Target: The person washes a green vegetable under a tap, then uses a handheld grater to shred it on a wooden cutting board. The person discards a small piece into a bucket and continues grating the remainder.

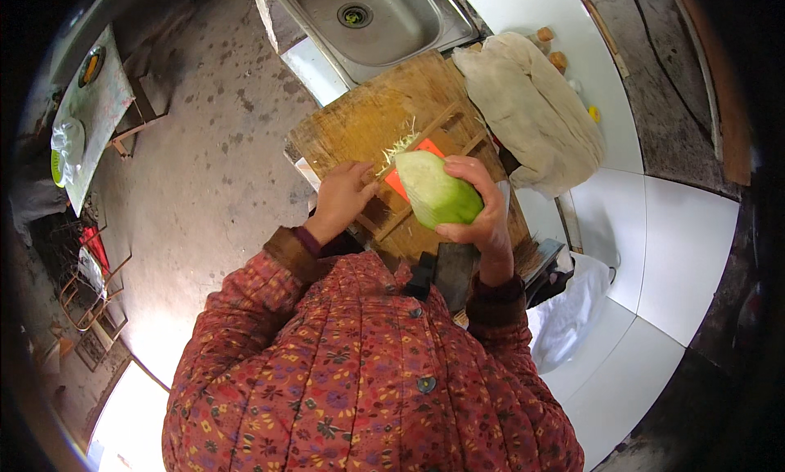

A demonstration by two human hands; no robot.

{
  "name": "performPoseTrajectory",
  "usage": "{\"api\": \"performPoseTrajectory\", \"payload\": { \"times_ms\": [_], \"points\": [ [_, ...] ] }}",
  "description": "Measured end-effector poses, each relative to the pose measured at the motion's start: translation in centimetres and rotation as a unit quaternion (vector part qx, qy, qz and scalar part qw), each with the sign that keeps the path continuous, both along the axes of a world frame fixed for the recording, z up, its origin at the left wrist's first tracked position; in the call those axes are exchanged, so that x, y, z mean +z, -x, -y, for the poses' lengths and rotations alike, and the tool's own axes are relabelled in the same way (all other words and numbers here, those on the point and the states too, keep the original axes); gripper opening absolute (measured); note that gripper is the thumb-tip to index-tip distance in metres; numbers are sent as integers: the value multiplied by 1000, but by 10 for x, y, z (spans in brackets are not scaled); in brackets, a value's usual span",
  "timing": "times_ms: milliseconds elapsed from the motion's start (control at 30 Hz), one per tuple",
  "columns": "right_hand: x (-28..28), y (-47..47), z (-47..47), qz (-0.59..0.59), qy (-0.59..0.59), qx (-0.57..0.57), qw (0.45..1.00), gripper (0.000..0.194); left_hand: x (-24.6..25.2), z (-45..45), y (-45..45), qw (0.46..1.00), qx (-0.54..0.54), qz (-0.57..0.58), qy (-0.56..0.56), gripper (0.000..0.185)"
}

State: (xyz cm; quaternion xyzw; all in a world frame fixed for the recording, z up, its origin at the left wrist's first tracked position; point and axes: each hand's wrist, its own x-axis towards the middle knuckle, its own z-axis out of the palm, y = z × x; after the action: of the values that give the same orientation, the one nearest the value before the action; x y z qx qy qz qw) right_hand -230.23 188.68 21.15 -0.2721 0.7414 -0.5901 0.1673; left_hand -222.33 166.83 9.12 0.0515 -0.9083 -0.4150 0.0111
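My right hand [481, 193] is shut around a large green vegetable [438, 187], probably a green radish, with pale cut flesh on its upper left and green skin on its lower right. Beneath it lies a wooden-framed grater [449, 111] with an orange plate [395, 182], mostly covered by the vegetable. My left hand [342, 195] is at the frame's left side, thumb and fingers near its edge; whether it grips the wood cannot be told. Pale green shreds [400, 146] lie along the frame on the worn wooden board [343, 125].
A steel sink [392, 40] with green scraps in its drain [354, 16] adjoins the board's far edge. A beige cloth bundle [533, 116] and small jars [544, 34] stand right. At lower right is a white plastic bag [567, 312]. A low table [101, 113] stands far left.
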Motion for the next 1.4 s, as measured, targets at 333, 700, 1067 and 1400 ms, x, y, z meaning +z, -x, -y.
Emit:
{"api": "performPoseTrajectory", "payload": {
  "times_ms": [333, 700, 1067, 1400],
  "points": [
    [23, -1, 22, -304, -135, -12, 943, 65, 122, 11, 4, 750, 61, 124, -647, 23],
    [42, -7, 36, -350, -203, 48, 913, 62, 109, 10, 7, 846, 99, 128, -508, 10],
    [2, -18, 26, 126, -10, -81, 989, 78, 89, 23, 10, 780, 53, 150, -605, 22],
    [-15, -39, 38, 526, 241, -136, 804, 61, 63, -19, -4, 630, 27, 188, -753, 59]
  ]
}}
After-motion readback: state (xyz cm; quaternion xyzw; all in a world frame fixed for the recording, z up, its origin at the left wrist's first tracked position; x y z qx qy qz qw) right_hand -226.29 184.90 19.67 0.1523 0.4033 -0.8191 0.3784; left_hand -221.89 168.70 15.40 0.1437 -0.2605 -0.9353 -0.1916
